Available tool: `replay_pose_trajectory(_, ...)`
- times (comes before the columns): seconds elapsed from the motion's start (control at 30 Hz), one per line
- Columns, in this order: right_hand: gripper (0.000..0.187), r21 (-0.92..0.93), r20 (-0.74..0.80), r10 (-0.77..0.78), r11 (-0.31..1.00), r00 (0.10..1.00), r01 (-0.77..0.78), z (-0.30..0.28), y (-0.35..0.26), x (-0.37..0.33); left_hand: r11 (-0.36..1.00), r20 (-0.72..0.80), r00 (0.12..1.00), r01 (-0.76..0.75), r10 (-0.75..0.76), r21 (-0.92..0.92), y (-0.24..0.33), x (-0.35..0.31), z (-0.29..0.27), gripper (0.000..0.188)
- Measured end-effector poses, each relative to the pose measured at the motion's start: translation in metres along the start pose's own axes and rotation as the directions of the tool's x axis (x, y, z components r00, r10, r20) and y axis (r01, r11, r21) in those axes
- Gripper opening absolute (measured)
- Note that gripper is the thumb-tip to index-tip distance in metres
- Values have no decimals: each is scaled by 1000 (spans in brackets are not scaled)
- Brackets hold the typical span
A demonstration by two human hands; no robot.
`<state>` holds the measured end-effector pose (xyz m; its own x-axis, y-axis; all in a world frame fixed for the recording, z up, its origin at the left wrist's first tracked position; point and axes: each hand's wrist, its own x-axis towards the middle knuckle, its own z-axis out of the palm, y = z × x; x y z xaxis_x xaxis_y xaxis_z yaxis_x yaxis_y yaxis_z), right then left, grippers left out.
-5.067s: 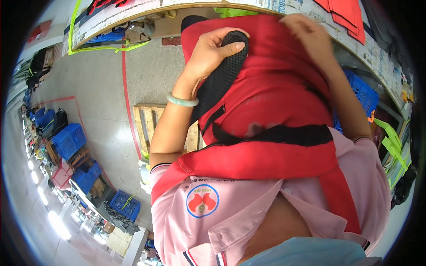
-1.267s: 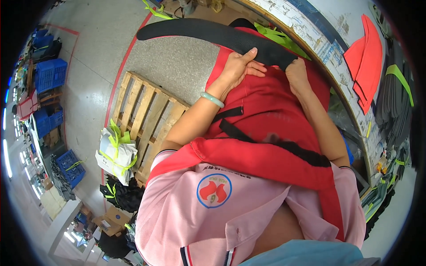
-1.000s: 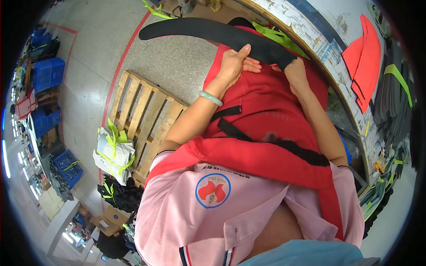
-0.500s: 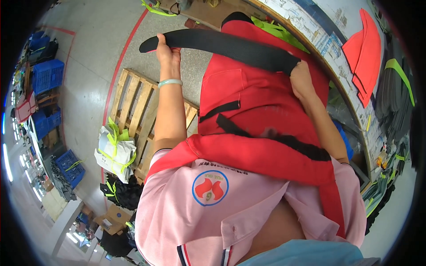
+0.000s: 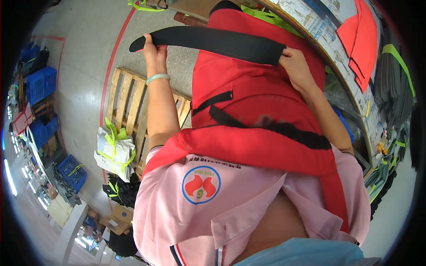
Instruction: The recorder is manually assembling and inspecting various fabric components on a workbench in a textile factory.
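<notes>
A long, curved black fabric strip with a thin red lower edge stretches between my hands, in front of my red apron. My left hand grips it near its rounded left end, thumb on the black face and the other fingers behind. At the opposite end my right hand pinches the strip's squared edge between thumb and fingers. A pale green bangle circles my left wrist.
To the right, a worktable carries red cut pieces and stacked dark strips. On the left are a wooden pallet, a tied white bundle and blue crates. Tied black material lies below the bundle.
Both hands and the strip have shifted slightly left and up in the picture. My right hand has turned, so its fingers on the strip's end show more plainly.
</notes>
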<state>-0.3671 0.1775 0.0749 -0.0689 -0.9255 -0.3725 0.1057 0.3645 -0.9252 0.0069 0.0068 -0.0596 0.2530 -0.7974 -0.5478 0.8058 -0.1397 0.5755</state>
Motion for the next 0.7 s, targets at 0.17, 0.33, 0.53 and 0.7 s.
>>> replay_pose_trajectory(0.17,16,-373,28,-71,925,997,76,-41,-33,23,491,37,749,-470,661,733,19,-25,8,58)
replay_pose_trajectory(0.33,20,-430,379,-140,849,915,308,-47,-77,49,281,744,521,-705,-417,651,13,-125,122,43)
replay_pose_trajectory(0.53,27,141,-110,-490,854,865,501,12,-126,63,204,714,587,-700,-381,684,27,-179,193,24)
replay_pose_trajectory(0.7,29,-101,-10,-683,727,730,679,19,-145,81,526,845,415,-828,337,197,56,-190,296,20)
